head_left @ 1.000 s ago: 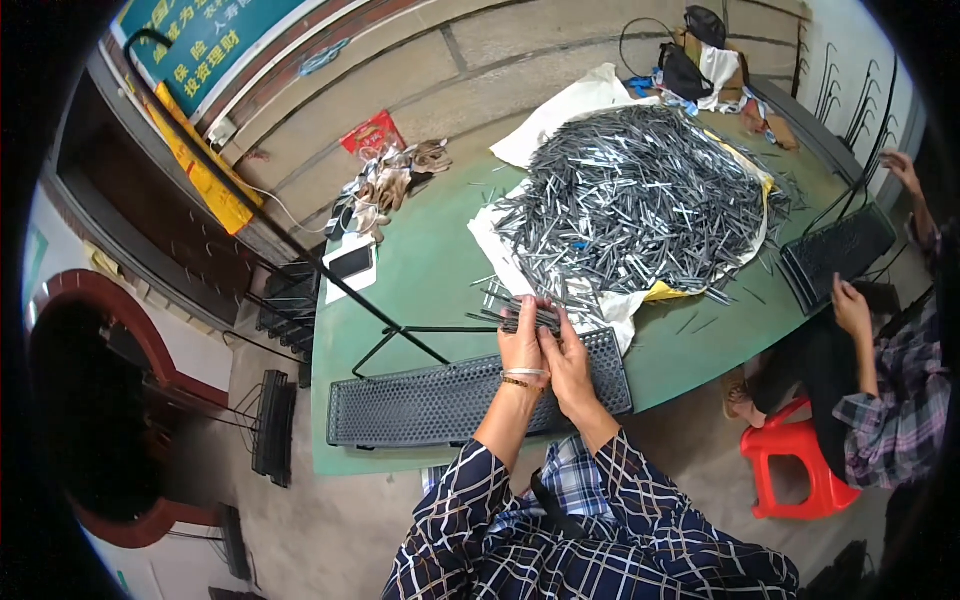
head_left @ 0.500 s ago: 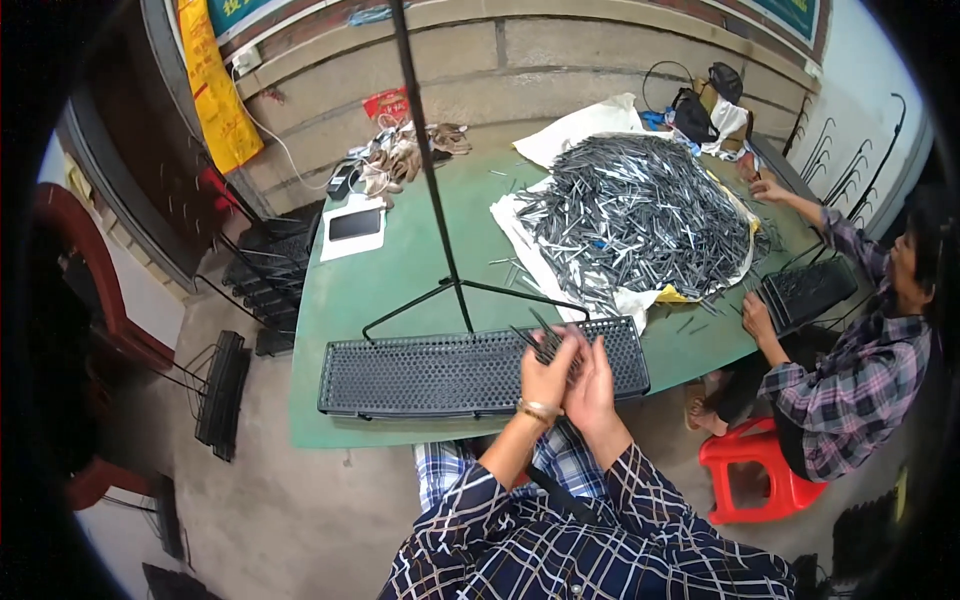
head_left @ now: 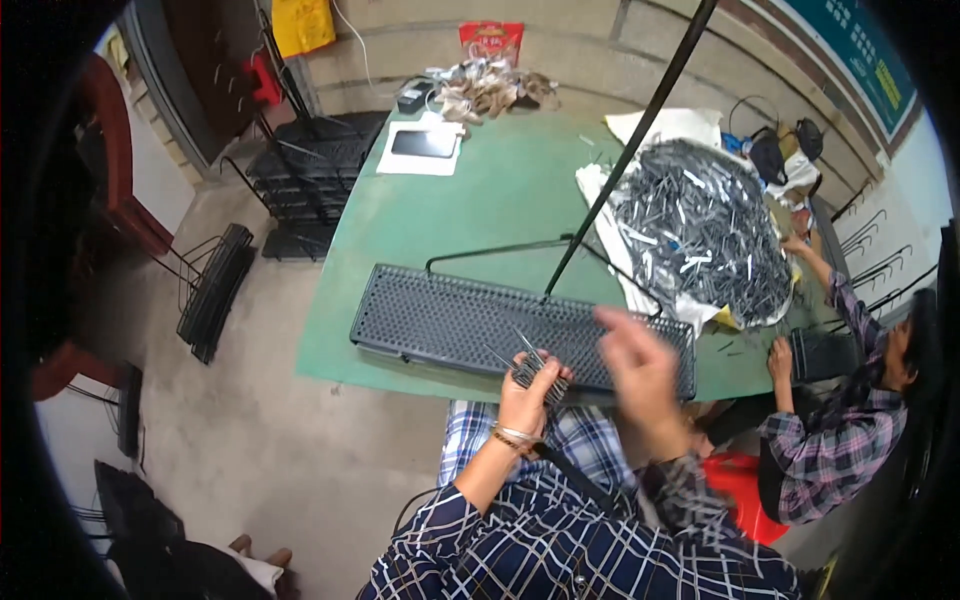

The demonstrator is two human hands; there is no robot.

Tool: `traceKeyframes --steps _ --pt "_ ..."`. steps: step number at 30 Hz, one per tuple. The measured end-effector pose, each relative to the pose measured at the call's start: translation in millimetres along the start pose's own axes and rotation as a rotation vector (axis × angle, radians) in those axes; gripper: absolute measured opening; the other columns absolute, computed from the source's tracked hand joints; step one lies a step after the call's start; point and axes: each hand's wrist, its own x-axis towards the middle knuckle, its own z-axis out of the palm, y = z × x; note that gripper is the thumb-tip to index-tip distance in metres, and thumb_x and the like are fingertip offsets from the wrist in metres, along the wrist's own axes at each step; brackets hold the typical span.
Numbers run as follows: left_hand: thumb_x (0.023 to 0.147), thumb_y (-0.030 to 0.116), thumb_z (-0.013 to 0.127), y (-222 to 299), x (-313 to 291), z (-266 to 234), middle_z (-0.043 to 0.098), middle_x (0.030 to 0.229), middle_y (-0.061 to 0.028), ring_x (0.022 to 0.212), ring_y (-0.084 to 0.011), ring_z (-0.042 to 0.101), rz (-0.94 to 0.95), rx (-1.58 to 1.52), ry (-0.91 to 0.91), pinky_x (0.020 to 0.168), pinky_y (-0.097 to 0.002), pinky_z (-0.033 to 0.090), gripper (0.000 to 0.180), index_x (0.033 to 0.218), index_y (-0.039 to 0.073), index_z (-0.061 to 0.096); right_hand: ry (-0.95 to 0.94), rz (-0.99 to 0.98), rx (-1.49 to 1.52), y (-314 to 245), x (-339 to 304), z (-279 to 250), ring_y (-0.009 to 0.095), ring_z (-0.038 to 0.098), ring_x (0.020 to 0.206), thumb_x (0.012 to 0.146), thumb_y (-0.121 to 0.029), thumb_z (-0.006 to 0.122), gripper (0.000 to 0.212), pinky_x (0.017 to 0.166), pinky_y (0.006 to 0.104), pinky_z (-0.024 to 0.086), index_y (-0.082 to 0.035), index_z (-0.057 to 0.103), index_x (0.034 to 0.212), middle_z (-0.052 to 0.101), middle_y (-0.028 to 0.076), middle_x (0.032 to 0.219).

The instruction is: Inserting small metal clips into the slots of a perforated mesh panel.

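My left hand [head_left: 522, 408] is closed round a bundle of thin dark metal sticks [head_left: 538, 376], a few of them poking up past the others. It is at the near edge of a long black tray [head_left: 440, 312] pitted with rows of small holes. My right hand [head_left: 645, 375] hovers over the tray's right part, apart from the left, its fingers smeared by motion. A tall black rod [head_left: 630, 150] with splayed legs rises from the tray's far side. Beyond it, a big heap of dark sticks [head_left: 700, 235] lies on a white sack [head_left: 597, 190].
The tray lies on a green table [head_left: 430, 220]. A phone [head_left: 422, 143] on white card and a heap of gloves [head_left: 495, 90] are at the back. At right, a co-worker [head_left: 840, 440] sits on a red stool [head_left: 740, 490] beside another black tray [head_left: 825, 355]. Black racks [head_left: 305, 185] are stacked at left.
My hands, together round the sticks before, have parted. My right hand has moved away to the right; my left keeps the bundle. The whole view has turned, with the tray now slanting.
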Motion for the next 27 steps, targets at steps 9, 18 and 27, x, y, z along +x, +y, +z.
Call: traceKeyframes --steps 9,18,27 --pt "0.084 0.003 0.059 32 -39 -41 0.054 0.085 -0.008 0.081 -0.0207 0.056 0.021 0.069 0.079 0.08 -0.0386 0.049 0.023 0.103 0.004 0.046 -0.032 0.519 3.204 100 -30 11 0.029 0.054 0.103 0.085 -0.021 0.044 0.033 0.091 0.0399 0.042 -0.007 0.053 0.114 0.055 0.015 0.114" --pt "0.081 0.005 0.063 65 -40 -49 0.06 0.084 -0.009 0.074 -0.0195 0.06 0.116 0.368 0.233 0.071 -0.0321 0.049 0.024 0.1 0.003 0.047 0.021 0.569 2.739 49 -42 34 0.028 0.057 0.097 0.086 -0.021 0.046 0.032 0.087 0.0399 0.043 -0.003 0.055 0.11 0.058 0.014 0.111" --pt "0.081 0.012 0.064 187 15 -138 0.059 0.078 -0.0071 0.071 -0.0185 0.057 0.405 0.419 0.42 0.068 -0.0322 0.048 0.014 0.086 0.003 0.056 0.565 1.263 2.92 45 -62 198 0.022 0.058 0.088 0.089 -0.025 0.046 0.031 0.078 0.0335 0.045 0.0 0.057 0.105 0.061 0.012 0.102"
